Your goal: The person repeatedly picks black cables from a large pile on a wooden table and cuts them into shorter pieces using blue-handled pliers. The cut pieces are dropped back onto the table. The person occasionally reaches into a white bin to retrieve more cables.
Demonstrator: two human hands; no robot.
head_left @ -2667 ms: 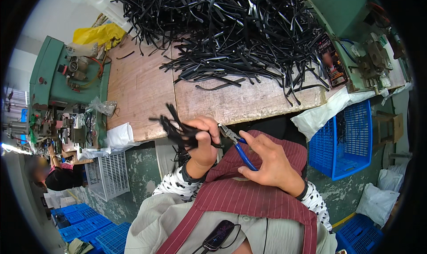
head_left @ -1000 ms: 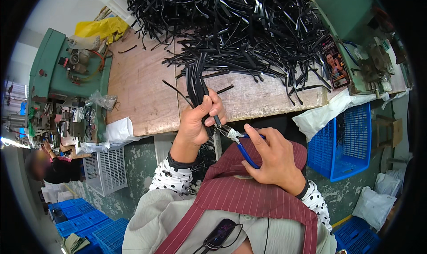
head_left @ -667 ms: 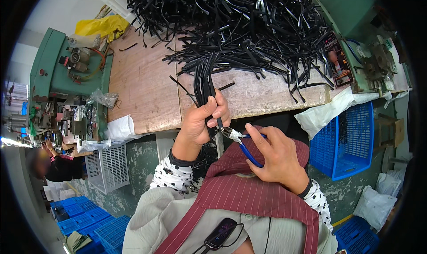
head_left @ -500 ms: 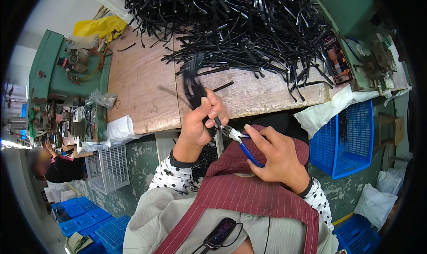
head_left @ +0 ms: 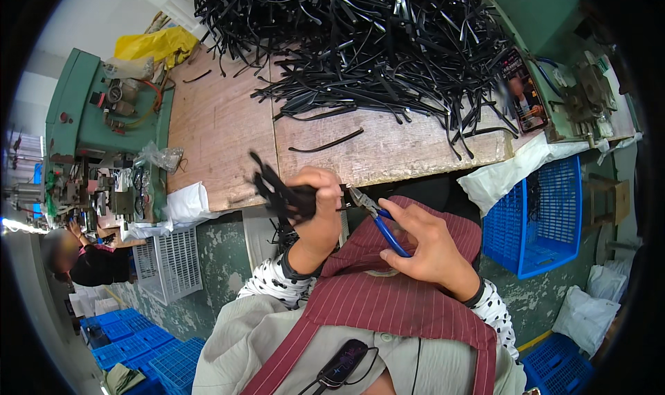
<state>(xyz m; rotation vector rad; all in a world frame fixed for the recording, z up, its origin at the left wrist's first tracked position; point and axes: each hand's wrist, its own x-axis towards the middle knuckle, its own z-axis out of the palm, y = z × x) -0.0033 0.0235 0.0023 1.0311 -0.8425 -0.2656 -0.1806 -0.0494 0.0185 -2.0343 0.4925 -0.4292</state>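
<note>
My left hand (head_left: 320, 215) is closed round a bundle of slim black eyeglass temples (head_left: 282, 198), whose far ends fan out to the left and are blurred. My right hand (head_left: 438, 253) grips cutting pliers (head_left: 389, 234) with blue handles and pale wrapping near the joint. The pliers' metal jaws lie just right of my left fingers, close to the short ends of the bundle; whether they touch cannot be made out. Beyond my hands, a single black temple (head_left: 325, 143) rests on the wooden table (head_left: 222, 132), in front of a large heap of temples (head_left: 388, 56).
Green machines stand at the left (head_left: 83, 111) and right (head_left: 575, 69) of the table. A phone-like panel (head_left: 525, 94) leans by the right machine. Below are a blue crate (head_left: 530, 222) and a white crate (head_left: 170, 263). Another person (head_left: 97, 260) sits far left.
My left hand has turned, swinging the bundle from pointing away over the table to pointing left and lower. The pliers' jaws have tipped up and moved away from the temple end they were at.
</note>
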